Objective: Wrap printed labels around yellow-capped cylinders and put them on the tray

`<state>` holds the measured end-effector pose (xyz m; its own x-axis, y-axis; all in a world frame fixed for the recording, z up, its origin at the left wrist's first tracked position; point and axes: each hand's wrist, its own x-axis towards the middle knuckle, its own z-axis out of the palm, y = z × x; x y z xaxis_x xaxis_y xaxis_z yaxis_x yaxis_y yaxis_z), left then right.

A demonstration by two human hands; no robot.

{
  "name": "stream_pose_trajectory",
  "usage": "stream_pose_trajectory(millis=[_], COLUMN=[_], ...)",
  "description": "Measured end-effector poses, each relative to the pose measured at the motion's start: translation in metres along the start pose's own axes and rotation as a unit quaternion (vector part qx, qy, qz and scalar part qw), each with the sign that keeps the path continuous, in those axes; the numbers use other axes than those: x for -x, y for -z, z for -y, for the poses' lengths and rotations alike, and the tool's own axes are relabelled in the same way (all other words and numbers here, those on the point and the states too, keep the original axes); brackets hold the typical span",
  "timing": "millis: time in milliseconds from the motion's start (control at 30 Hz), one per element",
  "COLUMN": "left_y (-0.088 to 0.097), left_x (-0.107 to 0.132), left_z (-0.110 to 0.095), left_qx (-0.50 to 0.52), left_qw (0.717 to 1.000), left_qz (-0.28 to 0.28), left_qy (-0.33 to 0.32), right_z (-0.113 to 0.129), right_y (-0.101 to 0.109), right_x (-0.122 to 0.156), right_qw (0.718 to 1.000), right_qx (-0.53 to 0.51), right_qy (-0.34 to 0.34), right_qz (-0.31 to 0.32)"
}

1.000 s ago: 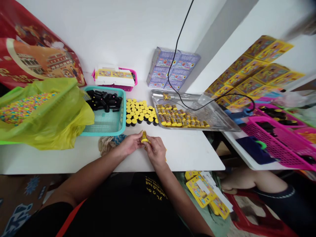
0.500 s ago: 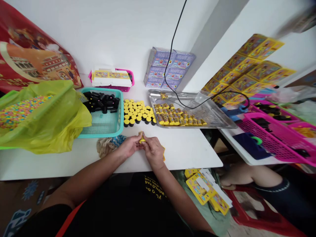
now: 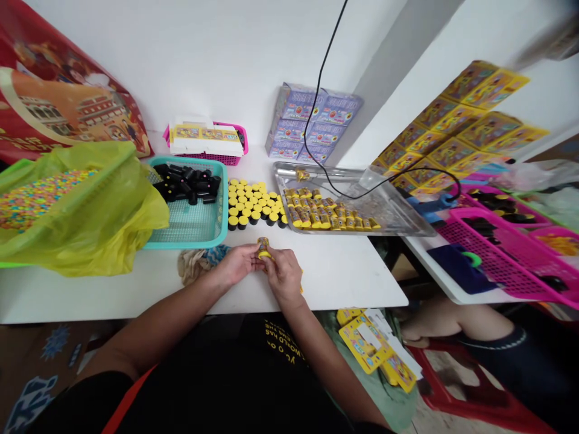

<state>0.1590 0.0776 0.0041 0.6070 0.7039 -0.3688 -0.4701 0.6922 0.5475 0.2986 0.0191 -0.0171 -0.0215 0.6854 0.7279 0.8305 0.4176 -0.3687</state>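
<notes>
Head view: both hands sit close together near the near edge of a white table (image 3: 344, 280), and between them a small yellow-capped tube (image 3: 263, 248) stands nearly upright. Its printed label now shows, whereas half a second ago the tube lay tilted and mostly buried in the fingers. The left hand (image 3: 237, 265) comes in from the left, its fingers pinching the tube's left side. The right hand (image 3: 284, 277) closes over it from the near right, so both hands are shut on it with hardly any gap. A yellow strip (image 3: 301, 282) pokes out from under the right hand.

A crumpled cloth (image 3: 192, 268) lies just left of the left hand. Just beyond the hands stand rows of black tubes with yellow caps (image 3: 253, 205). To their right, a steel tray (image 3: 407, 223) holds labelled tubes (image 3: 332, 214), its near rim a little way from the right hand. To the left, a teal basket (image 3: 221, 223) holds loose black tubes (image 3: 187, 184), beside a yellow plastic bag (image 3: 90, 241) of coloured beads (image 3: 45, 199). The person's black shirt (image 3: 226, 361) reads "WORLD HAS" upside down; the tube labels are too small to read.
</notes>
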Motion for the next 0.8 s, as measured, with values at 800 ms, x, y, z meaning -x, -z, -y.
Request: stream_pose_trajectory(millis=[800], left_y=[-0.001], left_x=[0.002], left_z=[0.005], left_qx=[-0.018], left_qw=[0.999], left_qz=[-0.003], left_qy=[-0.029], right_z=[0.004], right_y=[0.004], right_x=[0.003], right_qw=[1.0], right_qx=[-0.009], right_qy=[-0.007], right_qz=[-0.022])
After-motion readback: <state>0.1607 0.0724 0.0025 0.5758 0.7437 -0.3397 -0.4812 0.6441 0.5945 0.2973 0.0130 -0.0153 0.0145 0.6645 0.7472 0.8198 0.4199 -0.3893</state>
